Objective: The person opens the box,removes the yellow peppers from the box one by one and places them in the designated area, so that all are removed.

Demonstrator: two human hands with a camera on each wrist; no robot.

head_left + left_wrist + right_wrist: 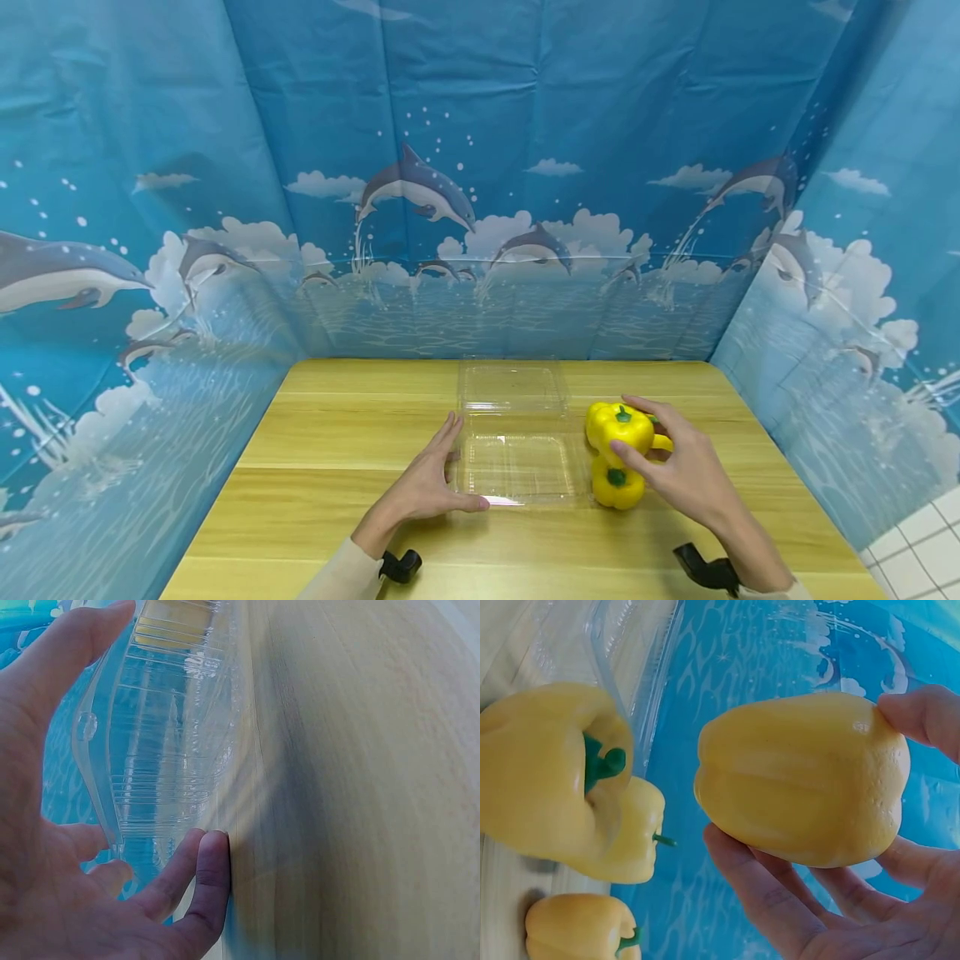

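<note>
My right hand (686, 467) grips a yellow bell pepper (633, 432) between thumb and fingers, above other yellow peppers. In the right wrist view, this held pepper (802, 780) shows its smooth side, raised off the table. A clear plastic clamshell container (517, 471) lies opened out, its lid (513, 387) folded back toward the wall. At the container's left front corner rests my left hand (423, 487), thumb at the front rim and fingers spread along the left side. The left wrist view shows the fingers (214, 859) down near the tabletop beside the container wall (157, 780).
Just right of the container stands a yellow pepper with a green stem (617, 483); more peppers (547, 765) sit close by, partly hidden by my right hand in the head view. The wooden table (337, 433) meets a blue dolphin curtain (465, 317) at the back and sides.
</note>
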